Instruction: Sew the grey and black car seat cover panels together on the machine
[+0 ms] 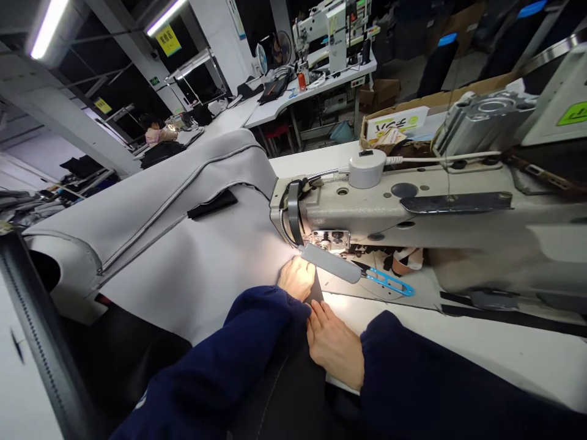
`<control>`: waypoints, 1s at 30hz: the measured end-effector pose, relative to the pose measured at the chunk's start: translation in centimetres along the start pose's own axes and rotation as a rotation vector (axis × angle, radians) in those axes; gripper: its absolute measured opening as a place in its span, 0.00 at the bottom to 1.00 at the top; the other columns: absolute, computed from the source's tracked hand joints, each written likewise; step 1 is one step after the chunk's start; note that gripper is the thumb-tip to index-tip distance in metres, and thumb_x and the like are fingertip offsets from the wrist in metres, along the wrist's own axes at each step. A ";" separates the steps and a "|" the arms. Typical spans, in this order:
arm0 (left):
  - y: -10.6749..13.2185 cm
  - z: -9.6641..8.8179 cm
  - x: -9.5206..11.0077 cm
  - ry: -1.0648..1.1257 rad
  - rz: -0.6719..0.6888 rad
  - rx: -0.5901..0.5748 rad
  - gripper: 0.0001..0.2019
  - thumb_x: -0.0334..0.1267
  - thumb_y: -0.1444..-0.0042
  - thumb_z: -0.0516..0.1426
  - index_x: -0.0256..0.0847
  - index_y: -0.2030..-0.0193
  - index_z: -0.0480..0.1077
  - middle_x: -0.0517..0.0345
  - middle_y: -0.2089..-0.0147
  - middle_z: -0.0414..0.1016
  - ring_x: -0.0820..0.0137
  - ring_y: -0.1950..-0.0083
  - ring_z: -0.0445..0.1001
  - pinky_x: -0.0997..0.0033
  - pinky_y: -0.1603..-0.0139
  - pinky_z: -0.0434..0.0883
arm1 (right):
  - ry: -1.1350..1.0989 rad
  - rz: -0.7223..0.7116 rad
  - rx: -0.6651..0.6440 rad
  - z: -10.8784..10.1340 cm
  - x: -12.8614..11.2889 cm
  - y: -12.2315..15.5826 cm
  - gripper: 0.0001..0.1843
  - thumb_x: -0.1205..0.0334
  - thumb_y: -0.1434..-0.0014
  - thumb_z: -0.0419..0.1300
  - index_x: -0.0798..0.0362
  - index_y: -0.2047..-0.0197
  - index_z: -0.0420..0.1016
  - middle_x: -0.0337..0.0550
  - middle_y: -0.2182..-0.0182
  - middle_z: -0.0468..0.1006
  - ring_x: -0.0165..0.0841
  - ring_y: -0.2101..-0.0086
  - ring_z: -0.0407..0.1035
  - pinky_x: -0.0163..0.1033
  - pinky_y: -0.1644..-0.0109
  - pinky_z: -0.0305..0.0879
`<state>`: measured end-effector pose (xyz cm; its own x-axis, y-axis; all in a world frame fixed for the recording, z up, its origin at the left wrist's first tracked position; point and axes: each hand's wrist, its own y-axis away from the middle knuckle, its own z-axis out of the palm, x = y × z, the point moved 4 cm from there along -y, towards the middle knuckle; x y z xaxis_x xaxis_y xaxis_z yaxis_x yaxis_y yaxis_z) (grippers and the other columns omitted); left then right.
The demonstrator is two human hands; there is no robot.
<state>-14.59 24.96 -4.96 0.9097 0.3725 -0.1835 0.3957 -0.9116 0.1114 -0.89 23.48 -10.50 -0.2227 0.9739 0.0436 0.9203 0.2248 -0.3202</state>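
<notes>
Beside the needle area of a sewing machine (385,208), my left hand (297,278) is closed on the edge of the dark fabric (293,385), its fingers bent and partly in glare. Nearer me, my right hand (334,345) lies on the same dark fabric at its right edge, fingers stretched out and nothing gripped. A large light-grey panel (220,250) with piped seams spreads left from the machine. A grey lamp bar (331,263) hangs in front of the needle, which I cannot make out.
Blue thread snips (389,282) stick out by the lamp bar. A paper cup (407,261) with scraps sits under the machine arm. Behind stand a cardboard box (398,125) and another sewing machine (337,36) on a white table. A person (159,131) works far left.
</notes>
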 end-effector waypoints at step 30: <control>12.7 -1.5 -3.6 -0.119 0.049 -0.219 0.39 0.41 0.53 0.57 0.38 0.33 0.50 0.40 0.36 0.54 0.49 0.40 0.54 0.47 0.48 0.61 | -0.041 -0.063 -0.026 -2.0 0.4 -0.8 0.19 0.74 0.38 0.48 0.68 0.46 0.70 0.69 0.48 0.71 0.52 0.48 0.68 0.62 0.46 0.63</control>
<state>-12.60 12.27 -1.38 0.9122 0.2942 -0.2852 0.3815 -0.8637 0.3294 -1.07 23.75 -8.35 -0.2932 0.9558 0.0235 0.9118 0.2869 -0.2936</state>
